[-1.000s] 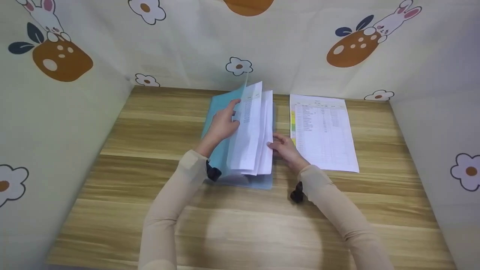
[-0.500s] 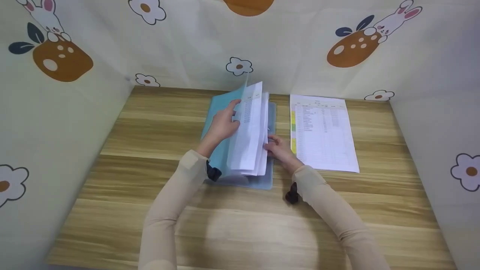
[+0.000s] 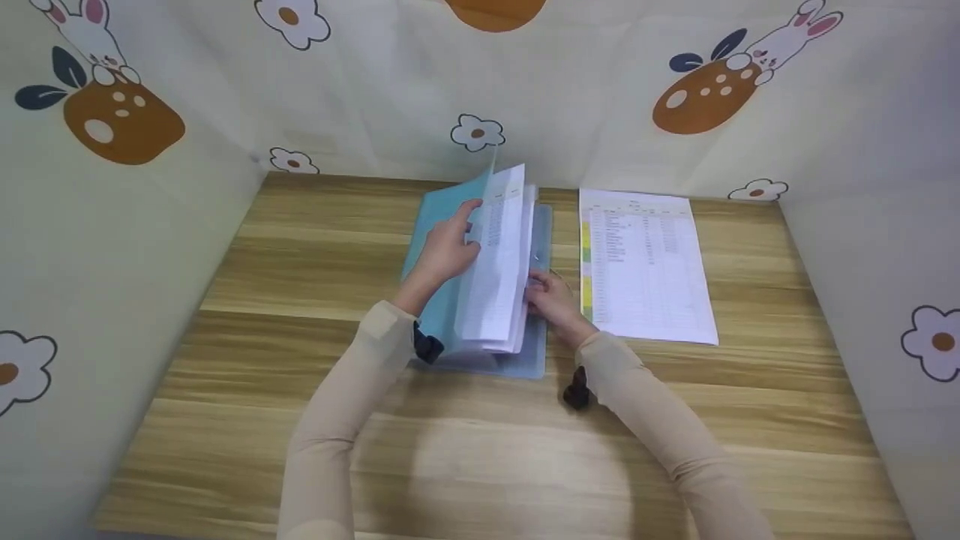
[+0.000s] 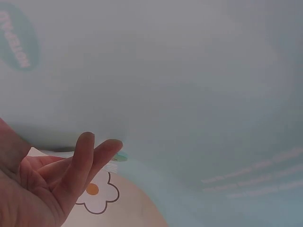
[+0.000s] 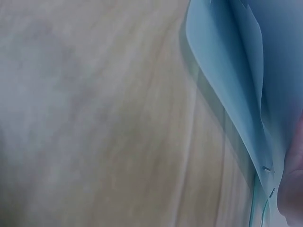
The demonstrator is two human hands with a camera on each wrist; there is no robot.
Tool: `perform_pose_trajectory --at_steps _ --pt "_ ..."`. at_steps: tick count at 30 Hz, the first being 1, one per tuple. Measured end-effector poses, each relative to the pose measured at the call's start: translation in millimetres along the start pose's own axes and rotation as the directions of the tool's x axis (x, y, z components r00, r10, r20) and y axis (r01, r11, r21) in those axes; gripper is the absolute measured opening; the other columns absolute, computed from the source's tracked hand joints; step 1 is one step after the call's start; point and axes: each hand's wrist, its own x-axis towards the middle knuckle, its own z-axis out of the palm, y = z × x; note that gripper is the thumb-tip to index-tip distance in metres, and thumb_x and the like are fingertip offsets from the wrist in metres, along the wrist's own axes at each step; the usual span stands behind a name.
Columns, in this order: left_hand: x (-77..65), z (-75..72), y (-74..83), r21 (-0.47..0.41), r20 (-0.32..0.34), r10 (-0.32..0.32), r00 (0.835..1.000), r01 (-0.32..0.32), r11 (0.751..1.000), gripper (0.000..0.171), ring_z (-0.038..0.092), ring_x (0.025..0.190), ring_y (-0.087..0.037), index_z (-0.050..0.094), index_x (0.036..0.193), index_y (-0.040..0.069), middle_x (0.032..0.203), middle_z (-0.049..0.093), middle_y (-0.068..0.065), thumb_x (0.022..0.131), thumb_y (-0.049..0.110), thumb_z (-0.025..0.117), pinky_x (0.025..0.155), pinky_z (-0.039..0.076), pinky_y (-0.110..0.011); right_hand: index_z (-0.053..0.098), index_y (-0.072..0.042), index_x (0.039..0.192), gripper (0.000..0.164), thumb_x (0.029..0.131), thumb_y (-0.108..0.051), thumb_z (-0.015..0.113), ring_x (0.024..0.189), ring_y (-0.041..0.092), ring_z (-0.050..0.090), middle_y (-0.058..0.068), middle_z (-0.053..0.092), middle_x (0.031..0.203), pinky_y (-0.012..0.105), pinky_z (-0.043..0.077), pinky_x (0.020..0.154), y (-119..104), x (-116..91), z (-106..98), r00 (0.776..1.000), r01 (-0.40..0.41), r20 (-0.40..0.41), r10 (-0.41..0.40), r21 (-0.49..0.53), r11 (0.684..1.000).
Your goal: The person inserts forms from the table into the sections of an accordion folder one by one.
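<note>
A teal plastic folder (image 3: 442, 199) stands partly opened on the table, with printed paper sheets (image 3: 495, 292) tilted up inside it. My left hand (image 3: 448, 251) holds its raised cover, index finger and thumb at the cover's edge. In the left wrist view that cover (image 4: 165, 85) fills most of the picture, and loosely curled fingers (image 4: 80, 165) lie against it. At the right edge of the sheets, my right hand (image 3: 555, 300) pinches the paper with thumb and fingers. The right wrist view shows only part of a finger (image 5: 291, 184) beside bluish sheets (image 5: 227, 85) with small staple-like metal bits.
A printed table sheet (image 3: 652, 277) with coloured strips along its left side lies flat to the right of the folder. Patterned cloth walls (image 3: 375, 97) enclose the wooden table (image 3: 277, 360) at the back and both sides.
My right hand has shifted left, pushing the loose sheet edges toward the raised sheets. More of the folder's back shows on the right. The left hand has stayed in place.
</note>
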Motion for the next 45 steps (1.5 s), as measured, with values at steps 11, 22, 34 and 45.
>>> perform_pose_trajectory --at_steps 11,22,34,45 --pt "-1.0 -2.5 1.3 0.002 -0.013 -0.001 1.0 0.001 1.0 0.056 0.052 0.103 -0.025 0.031 0.135 0.009 0.115 0.054 -0.016 0.081 0.0 0.046 0.073 0.045 -0.035 0.033 0.006 0.13 0.052 0.08 0.003 0.049 0.066 0.016 0.059 0.01 0.061 0.079 0.03 0.049 0.062 0.0 -9.7 -7.5 0.997 -0.018 0.081 0.015 0.029 0.999" --pt "-1.1 -2.4 0.8 -0.028 0.013 -0.019 1.0 0.019 0.999 0.056 0.051 0.104 -0.024 0.029 0.136 0.011 0.118 0.052 -0.014 0.084 0.002 0.047 0.077 0.045 -0.035 0.032 0.004 0.132 0.06 0.075 0.012 0.05 0.06 0.014 0.056 0.006 0.053 0.066 0.029 0.049 0.06 2.6 -15.4 -2.1 0.997 -0.035 0.071 0.032 0.044 0.998" --pt "-0.5 -2.0 -1.2 0.011 -0.016 0.032 0.999 -0.032 0.999 0.058 0.051 0.104 -0.026 0.033 0.134 0.007 0.111 0.056 -0.018 0.078 -0.004 0.044 0.07 0.044 -0.035 0.032 0.008 0.13 0.056 0.076 0.013 0.048 0.063 0.014 0.058 0.006 0.056 0.071 0.03 0.05 0.062 4.2 -14.7 -4.3 0.995 -0.021 0.101 0.015 0.057 0.998" --pt "0.8 -1.8 -2.0 -0.003 0.003 0.001 1.0 -0.001 1.0 0.057 0.051 0.105 -0.025 0.03 0.135 0.009 0.117 0.053 -0.015 0.081 0.0 0.046 0.076 0.045 -0.035 0.041 0.004 0.126 0.044 0.083 0.004 0.05 0.069 0.019 0.063 0.018 0.062 0.089 0.027 0.049 0.065 -3.8 -14.8 -37.5 0.988 -0.031 0.155 0.026 0.034 0.999"
